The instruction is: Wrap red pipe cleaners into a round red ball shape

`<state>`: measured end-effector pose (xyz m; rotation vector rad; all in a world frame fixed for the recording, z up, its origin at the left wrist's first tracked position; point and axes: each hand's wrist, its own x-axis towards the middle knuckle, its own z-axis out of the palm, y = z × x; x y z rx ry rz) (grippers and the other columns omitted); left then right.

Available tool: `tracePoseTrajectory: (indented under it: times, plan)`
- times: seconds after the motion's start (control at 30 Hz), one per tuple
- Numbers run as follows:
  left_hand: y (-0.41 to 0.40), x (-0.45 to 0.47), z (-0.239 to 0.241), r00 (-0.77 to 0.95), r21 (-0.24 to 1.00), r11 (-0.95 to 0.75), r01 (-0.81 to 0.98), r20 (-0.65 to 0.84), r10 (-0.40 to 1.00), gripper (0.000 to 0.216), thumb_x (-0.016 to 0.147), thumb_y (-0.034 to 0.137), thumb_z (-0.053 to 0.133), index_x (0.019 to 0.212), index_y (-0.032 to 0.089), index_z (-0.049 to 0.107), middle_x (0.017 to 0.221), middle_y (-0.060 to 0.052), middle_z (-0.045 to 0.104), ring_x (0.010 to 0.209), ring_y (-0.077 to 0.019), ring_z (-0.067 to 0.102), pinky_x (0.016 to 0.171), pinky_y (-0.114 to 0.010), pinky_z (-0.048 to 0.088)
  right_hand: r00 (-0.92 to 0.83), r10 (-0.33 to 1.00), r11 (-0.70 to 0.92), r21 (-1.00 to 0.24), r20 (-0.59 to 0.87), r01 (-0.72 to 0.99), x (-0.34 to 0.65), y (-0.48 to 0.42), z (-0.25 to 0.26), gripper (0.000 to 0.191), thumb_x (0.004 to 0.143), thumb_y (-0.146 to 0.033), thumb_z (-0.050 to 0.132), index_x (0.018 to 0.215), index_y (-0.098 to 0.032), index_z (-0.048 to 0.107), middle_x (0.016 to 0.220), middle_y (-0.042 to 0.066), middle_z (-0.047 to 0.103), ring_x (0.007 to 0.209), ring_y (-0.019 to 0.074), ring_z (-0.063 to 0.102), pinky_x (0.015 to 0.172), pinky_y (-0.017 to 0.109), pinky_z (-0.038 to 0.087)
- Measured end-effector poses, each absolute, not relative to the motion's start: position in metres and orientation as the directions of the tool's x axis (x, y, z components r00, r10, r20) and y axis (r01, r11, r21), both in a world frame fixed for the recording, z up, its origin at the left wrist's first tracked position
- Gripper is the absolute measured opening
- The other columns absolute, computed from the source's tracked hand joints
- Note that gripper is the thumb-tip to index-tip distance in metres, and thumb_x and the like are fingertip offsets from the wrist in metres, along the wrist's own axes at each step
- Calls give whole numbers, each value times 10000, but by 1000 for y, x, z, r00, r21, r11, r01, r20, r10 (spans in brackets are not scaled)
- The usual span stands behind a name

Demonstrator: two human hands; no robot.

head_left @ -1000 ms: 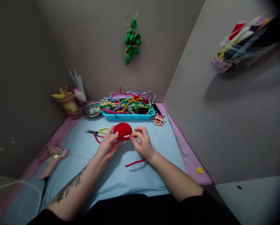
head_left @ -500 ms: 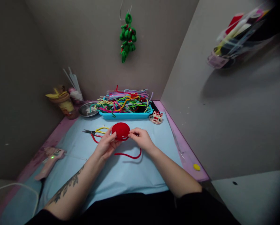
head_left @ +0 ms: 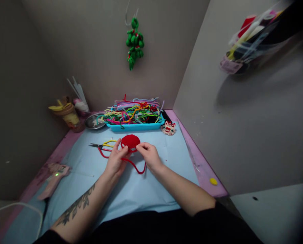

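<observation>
A round red fuzzy piece [head_left: 130, 140] that looks made of pipe cleaner is held up over the blue cloth. My left hand [head_left: 117, 159] grips its left and lower edge, thumb across the front. At the lower right edge, my right hand [head_left: 148, 154] pinches a red pipe cleaner [head_left: 138, 172], whose slack loops down below both hands. The exact pinch point is hidden by the fingertips. Just left of my left hand lie scissors [head_left: 100, 147] with yellow and red handles.
Behind the hands stands a blue tray [head_left: 136, 127] heaped with coloured pipe cleaners. A lion-like ornament [head_left: 168, 128] sits by its right corner, a metal dish [head_left: 94, 122] to its left. A pink glue gun [head_left: 53, 179] lies at left on the blue cloth [head_left: 141, 196].
The pipe cleaner's slack has swung, its loop now narrower and running up toward my left hand. My right hand has shifted slightly left and down along the edge. The whole view has moved slightly.
</observation>
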<state>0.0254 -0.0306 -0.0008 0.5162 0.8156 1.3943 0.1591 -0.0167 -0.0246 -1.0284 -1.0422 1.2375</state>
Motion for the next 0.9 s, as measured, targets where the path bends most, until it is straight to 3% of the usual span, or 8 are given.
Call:
tracePoseTrajectory:
  times: [0.17,0.33,0.43,0.57,0.67,0.9]
  plan:
    - [-31,27,-2,-110,771,69,-633,-177,978,792,657,162,761,1324,234,342,728,44,662,603,-76,617,665,-209,491,29,988,151,-985,149,-83,155,-24,-25,204,751,-370,616,704,-176,658,704,6,609,687,145,533,692,277,427]
    - [-29,21,-2,-125,819,25,-573,-118,985,796,654,194,765,1331,214,346,777,14,683,702,-98,646,726,-227,483,-17,972,233,-964,233,125,163,-19,-26,191,724,-370,643,758,-184,613,829,22,570,810,163,535,739,287,442]
    - [-27,16,-3,-39,852,100,-513,-139,989,782,654,224,769,1326,199,369,740,9,680,656,-112,642,667,-229,478,-2,979,203,-979,203,20,171,-10,-27,390,716,-459,650,995,-203,558,1072,70,562,1001,199,533,806,314,463]
    - [-29,13,-3,90,865,156,-477,-129,988,813,622,242,795,1322,164,389,663,9,670,577,-113,618,621,-225,471,-283,952,29,-951,121,-309,175,-5,-24,695,694,-553,663,1270,-259,406,1215,92,554,1043,220,580,865,370,484]
    - [-30,13,-1,157,872,185,-453,-126,980,826,622,232,797,1327,147,374,625,17,657,514,-95,584,564,-204,445,-386,920,-92,-924,64,-371,173,-9,-20,777,636,-519,734,1292,-261,408,1138,76,621,1016,232,606,885,389,487]
    - [-29,10,1,154,889,150,-433,-91,984,906,626,214,789,1374,139,283,582,56,610,481,-68,538,535,-186,420,-323,942,-39,-931,86,-362,170,-11,-20,733,616,-450,767,1250,-244,461,1129,56,633,1037,220,596,952,390,450]
